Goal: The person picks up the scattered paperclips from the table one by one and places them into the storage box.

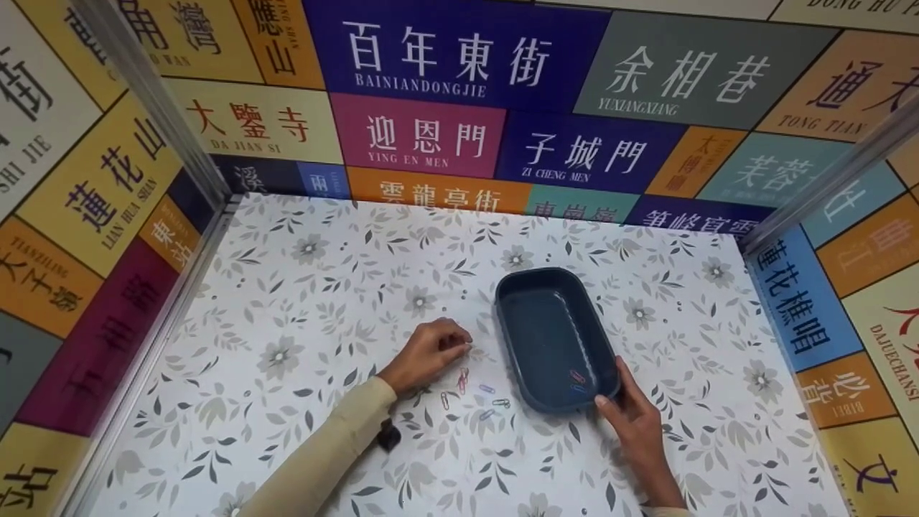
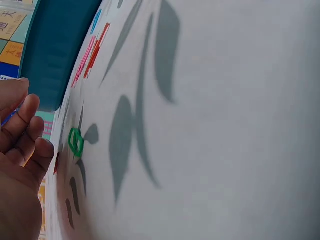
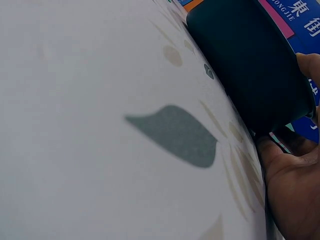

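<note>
A dark blue tray [image 1: 549,337] lies on the table, with a red paper clip [image 1: 577,376] and a blue paper clip [image 1: 578,389] inside. My right hand [image 1: 635,424] grips its near right corner, thumb at the rim and fingers along the side. My left hand [image 1: 428,353] hovers left of the tray, fingers curled and thumb close to the index finger. Whether it pinches anything is not clear. Just below it lie red paper clips [image 1: 463,378], another red clip [image 1: 444,400], purplish clips [image 1: 487,388] and a green clip [image 2: 76,142].
White cloth [image 1: 301,424] with a grey leaf and flower print covers the table. Sign-patterned walls [image 1: 431,129] stand at the back and on both sides. A small dark object [image 1: 388,436] sits beside the left sleeve [image 1: 323,445].
</note>
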The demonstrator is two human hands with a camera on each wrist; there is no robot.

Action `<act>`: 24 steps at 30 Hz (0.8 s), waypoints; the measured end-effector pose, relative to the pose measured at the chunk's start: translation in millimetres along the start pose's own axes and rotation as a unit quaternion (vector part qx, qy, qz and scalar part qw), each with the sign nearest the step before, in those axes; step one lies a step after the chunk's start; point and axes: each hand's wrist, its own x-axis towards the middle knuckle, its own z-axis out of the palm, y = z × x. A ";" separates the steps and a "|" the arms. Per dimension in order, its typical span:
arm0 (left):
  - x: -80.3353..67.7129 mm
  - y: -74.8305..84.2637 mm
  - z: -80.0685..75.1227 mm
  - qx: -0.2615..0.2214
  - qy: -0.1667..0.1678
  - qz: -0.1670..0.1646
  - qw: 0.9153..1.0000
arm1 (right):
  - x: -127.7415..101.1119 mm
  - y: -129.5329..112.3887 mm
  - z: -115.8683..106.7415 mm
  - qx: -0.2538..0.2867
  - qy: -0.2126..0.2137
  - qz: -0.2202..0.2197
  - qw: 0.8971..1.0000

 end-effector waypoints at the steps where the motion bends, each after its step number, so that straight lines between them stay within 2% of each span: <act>1: -0.6 -1.2 -1.2 0.003 0.004 0.001 1.000 | 0.1 -0.1 0.1 0.001 0.000 0.000 1.000; 9: -6.8 -7.5 -10.6 0.017 0.030 0.005 0.999 | 0.3 -1.2 1.1 0.005 0.001 0.001 1.000; 16: -10.9 -11.9 -16.4 0.056 0.021 0.008 0.998 | -0.2 -2.6 0.7 -0.007 -0.001 0.021 1.000; 24: -10.3 -21.8 -25.3 0.116 0.004 0.063 0.991 | 0.1 -2.8 -0.1 -0.005 -0.003 0.015 1.000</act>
